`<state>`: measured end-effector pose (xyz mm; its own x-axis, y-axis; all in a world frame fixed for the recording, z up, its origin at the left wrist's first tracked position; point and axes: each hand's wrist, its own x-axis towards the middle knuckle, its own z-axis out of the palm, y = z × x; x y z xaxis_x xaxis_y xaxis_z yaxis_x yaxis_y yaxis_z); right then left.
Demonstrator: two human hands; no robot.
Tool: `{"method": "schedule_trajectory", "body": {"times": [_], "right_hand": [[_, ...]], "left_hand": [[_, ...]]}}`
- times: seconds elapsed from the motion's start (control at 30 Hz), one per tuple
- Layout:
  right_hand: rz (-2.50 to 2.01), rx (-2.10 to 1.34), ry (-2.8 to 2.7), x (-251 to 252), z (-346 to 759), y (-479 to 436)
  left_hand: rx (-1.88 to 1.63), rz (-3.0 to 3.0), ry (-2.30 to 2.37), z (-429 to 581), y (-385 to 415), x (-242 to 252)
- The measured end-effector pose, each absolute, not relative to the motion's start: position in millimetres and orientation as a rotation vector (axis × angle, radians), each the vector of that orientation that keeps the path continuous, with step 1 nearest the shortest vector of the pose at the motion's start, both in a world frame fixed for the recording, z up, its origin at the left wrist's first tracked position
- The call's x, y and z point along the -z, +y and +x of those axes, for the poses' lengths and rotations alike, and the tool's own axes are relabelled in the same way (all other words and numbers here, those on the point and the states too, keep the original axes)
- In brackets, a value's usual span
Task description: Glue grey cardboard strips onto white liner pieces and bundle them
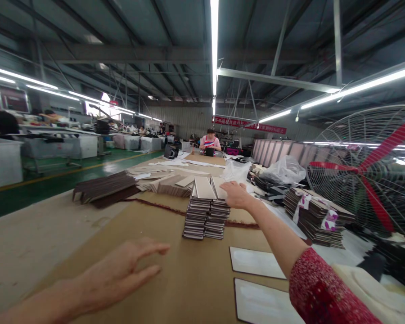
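Two neighbouring stacks of thin, pale, dark-edged rectangular panels rise from the brown board on the table, the left stack (196, 216) and the right stack (217, 216). My right hand (236, 195) reaches out to the right stack, its bent fingers closed on the edge of the top panel (218, 183). Over the brown board (175, 270), my left hand (130, 265) hovers with thumb and fingers apart, holding nothing. Beneath my right forearm lie two separate pale panels, the farther one (256, 262) and the nearer one (263, 300), the forearm and sleeve covering their right ends.
Dark strips (104, 186) and fanned beige pieces (170, 184) lie beyond the stacks. At right are a tied bundle of panels (315, 216), a plastic bag (285, 170) and a large caged fan (361, 171). Another person (209, 143) sits at the table's far end.
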<state>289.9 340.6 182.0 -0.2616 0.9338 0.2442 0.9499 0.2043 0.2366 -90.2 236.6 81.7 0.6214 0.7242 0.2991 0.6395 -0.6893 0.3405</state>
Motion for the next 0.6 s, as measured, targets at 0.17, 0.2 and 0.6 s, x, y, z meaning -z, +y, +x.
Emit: {"method": "schedule_trajectory", "body": {"times": [0.17,0.2,0.6], "right_hand": [[-1.838,0.385,-2.393,-188.9,279.0,358.3],[-1.835,0.367,-2.399,-188.2,276.1,362.2],[-1.834,0.399,-2.382,-164.7,258.5,378.8]], "left_hand": [[-0.926,2.214,1.127,-34.3,315.2,-124.6],[-0.994,2.163,1.114,-23.3,330.3,-128.2],[-1.143,2.072,0.924,57.7,423.8,-99.3]]}}
